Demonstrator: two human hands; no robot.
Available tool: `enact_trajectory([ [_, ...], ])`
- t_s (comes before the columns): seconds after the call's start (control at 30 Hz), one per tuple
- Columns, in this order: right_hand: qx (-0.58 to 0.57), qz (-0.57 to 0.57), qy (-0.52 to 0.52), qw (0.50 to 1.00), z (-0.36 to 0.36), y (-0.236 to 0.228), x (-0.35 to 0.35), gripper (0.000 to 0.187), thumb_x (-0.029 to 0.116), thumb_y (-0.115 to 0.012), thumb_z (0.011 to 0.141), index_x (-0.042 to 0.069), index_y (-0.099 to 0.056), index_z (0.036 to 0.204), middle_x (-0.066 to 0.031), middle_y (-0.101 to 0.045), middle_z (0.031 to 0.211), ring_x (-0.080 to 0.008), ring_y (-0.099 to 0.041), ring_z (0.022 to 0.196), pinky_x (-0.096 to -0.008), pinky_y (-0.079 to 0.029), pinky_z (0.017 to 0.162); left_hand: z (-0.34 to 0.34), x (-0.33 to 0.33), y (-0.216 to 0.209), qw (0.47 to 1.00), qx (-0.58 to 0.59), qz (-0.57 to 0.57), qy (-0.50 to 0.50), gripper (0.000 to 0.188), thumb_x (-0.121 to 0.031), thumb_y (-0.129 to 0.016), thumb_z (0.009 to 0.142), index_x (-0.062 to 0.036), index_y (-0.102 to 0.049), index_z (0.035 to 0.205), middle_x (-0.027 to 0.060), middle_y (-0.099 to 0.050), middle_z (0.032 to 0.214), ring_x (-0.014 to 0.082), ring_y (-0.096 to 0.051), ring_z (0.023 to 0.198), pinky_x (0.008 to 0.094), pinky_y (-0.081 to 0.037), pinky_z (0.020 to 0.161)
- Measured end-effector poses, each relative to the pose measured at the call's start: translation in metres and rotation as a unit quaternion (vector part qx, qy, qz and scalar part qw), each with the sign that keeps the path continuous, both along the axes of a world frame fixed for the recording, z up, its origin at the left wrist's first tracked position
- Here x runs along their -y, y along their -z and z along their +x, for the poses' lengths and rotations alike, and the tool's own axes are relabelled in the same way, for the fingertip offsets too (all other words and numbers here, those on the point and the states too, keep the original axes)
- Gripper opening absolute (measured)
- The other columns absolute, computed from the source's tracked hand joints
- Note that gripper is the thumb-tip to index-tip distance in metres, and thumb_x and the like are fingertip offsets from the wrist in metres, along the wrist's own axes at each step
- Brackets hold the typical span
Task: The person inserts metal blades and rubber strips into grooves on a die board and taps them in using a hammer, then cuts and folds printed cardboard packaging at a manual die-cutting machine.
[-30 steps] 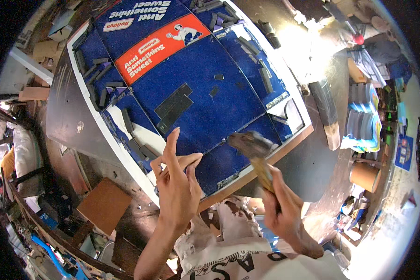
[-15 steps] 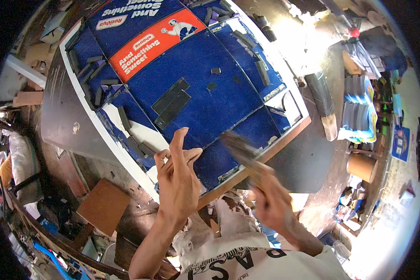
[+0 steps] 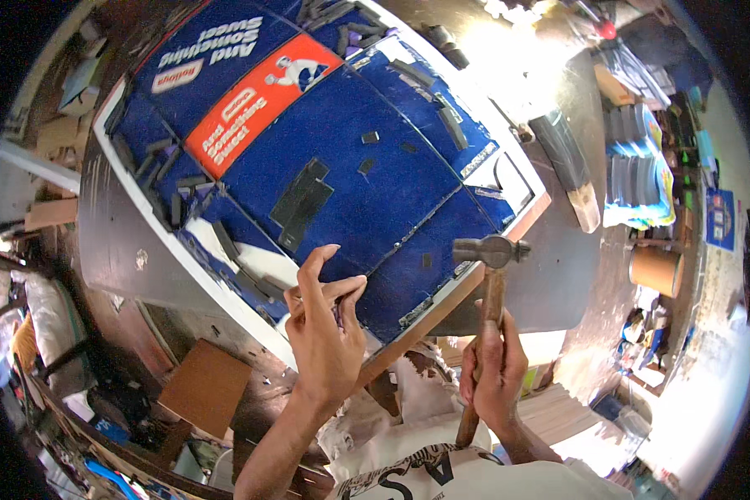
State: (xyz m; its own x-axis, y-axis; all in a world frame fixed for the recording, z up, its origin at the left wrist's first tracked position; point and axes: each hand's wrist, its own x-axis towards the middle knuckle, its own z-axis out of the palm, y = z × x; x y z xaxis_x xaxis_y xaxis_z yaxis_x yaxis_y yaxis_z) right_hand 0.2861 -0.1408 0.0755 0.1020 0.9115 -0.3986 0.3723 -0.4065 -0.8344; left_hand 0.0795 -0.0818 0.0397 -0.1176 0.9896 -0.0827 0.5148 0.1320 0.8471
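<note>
My right hand [image 3: 497, 367] is wrapped round the wooden handle of a hammer [image 3: 493, 302]. The hammer stands nearly upright in view, its metal head beside the near right edge of a large blue panel [image 3: 375, 200]. My left hand [image 3: 329, 337] is over the panel's near corner, the index finger stretched and apart from the other bent fingers; I see nothing held in it. The panel has a red printed strip [image 3: 262, 104], white side edges and a brown near edge [image 3: 429, 321]. Two dark flat strips [image 3: 302, 204] lie side by side on its blue face.
Several short dark strips [image 3: 154, 171] lie along the panel's sides. Under it is a dark tabletop [image 3: 112, 237]. At the right are a dark bar with a wooden end [image 3: 567, 158], a stack of packs [image 3: 637, 167] and a brown cylinder [image 3: 656, 271]. A brown board [image 3: 206, 387] sits lower left.
The hammer, blurred over the panel before, has swung back right and up, and now shows sharply. My left hand has stayed near the same corner. The whole view has shifted slightly.
</note>
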Motion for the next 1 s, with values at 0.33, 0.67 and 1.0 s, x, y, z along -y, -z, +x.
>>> enact_trajectory([
  [0.33, -0.231, -0.113, 0.249, 0.934, -0.061, -0.017, -0.005, 0.031, 0.033, -0.042, 0.109, 0.005, -0.052, 0.12, 0.0, -0.048, 0.065, -0.0054, -0.04, 0.038, -0.0215, -0.031, 0.031, 0.003, -0.016, 0.0, 0.994, 0.025, -0.042, 0.098, 0.063, 0.004, -0.069, 0.085, -0.0089, -0.038, 0.139, 0.0089, -0.075, 0.091, 0.0229, -0.074, 0.09, 0.0366, -0.051, 0.086],
  [0.67, -0.201, -0.143, 0.297, 0.922, -0.094, -0.018, -0.011, 0.024, 0.029, -0.042, 0.109, 0.007, -0.051, 0.116, -0.0006, -0.047, 0.066, -0.0068, -0.04, 0.038, -0.0231, -0.03, 0.032, -0.002, -0.018, 0.004, 0.991, -0.006, -0.031, 0.13, 0.066, 0.002, -0.072, 0.084, -0.009, -0.037, 0.138, 0.0085, -0.075, 0.091, 0.0237, -0.074, 0.093, 0.0383, -0.051, 0.087],
  [1.0, -0.127, -0.092, 0.273, 0.949, -0.051, -0.005, 0.006, 0.04, 0.025, -0.048, 0.107, 0.0, -0.05, 0.138, 0.0011, -0.053, 0.065, -0.0041, -0.04, 0.039, -0.0221, -0.03, 0.034, -0.007, -0.085, 0.002, 0.967, -0.159, 0.149, 0.134, 0.027, -0.011, -0.076, 0.085, -0.0082, -0.065, 0.109, 0.0061, -0.074, 0.091, 0.0264, -0.068, 0.082, 0.0363, -0.05, 0.075],
])
